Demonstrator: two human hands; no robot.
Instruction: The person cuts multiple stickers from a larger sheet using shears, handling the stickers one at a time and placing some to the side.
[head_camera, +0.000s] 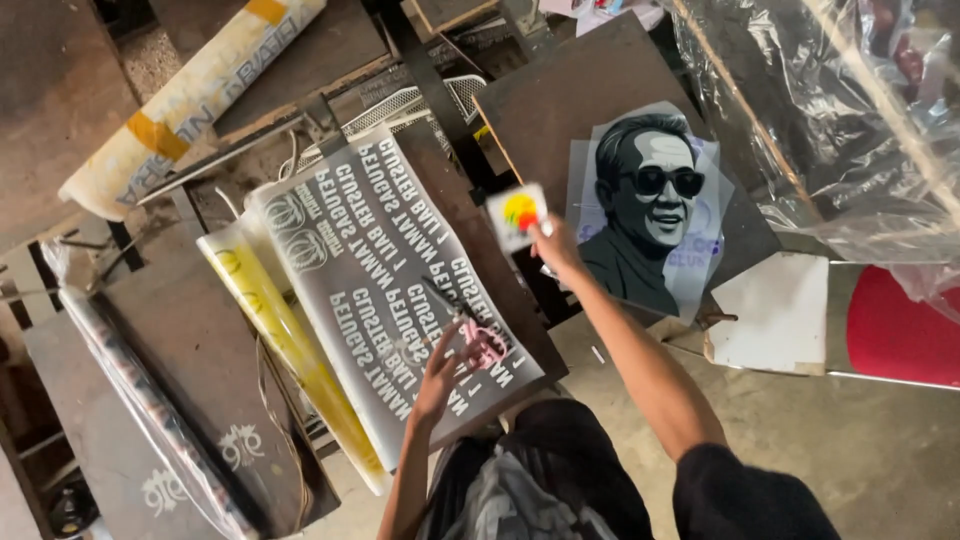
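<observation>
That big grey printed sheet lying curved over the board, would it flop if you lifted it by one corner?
Probably yes. The grey printed sheet already bows over the dark board under it, so it looks thin and bendy rather than stiff. It seems light for its size. Its surface looks smooth, so it may slide easily. The left hand rests on its lower edge, beside pink-handled scissors.

left hand (440, 375) fingers blurred, red panel (900, 325) cut off at right edge

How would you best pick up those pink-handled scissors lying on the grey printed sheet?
By the pink handle loops of the scissors, coming from above on the near side, where the left hand is. The dark blades point up and away across the grey sheet, so the loops are nearest.
</observation>
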